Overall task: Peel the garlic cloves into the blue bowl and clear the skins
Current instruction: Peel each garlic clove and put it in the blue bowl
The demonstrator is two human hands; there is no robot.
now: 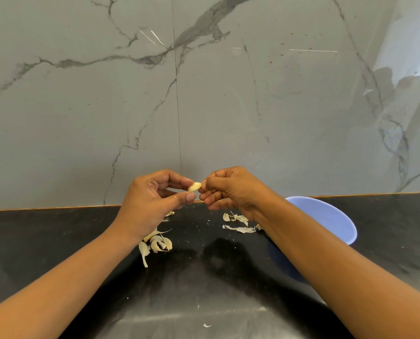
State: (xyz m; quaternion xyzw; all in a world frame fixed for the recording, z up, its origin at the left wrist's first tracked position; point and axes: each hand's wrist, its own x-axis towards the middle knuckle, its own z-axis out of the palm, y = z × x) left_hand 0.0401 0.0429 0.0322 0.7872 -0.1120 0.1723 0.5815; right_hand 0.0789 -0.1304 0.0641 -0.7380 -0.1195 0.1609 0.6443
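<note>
Garlic clove [194, 186], smooth and curved, pinched between left hand [150, 199] and right hand [231, 189] above papery skins [157, 244]

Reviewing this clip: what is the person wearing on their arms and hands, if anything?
Nothing visible: no sleeves reach into the frame, and the left hand and right hand show no gloves, rings, watch or bracelets.
</note>
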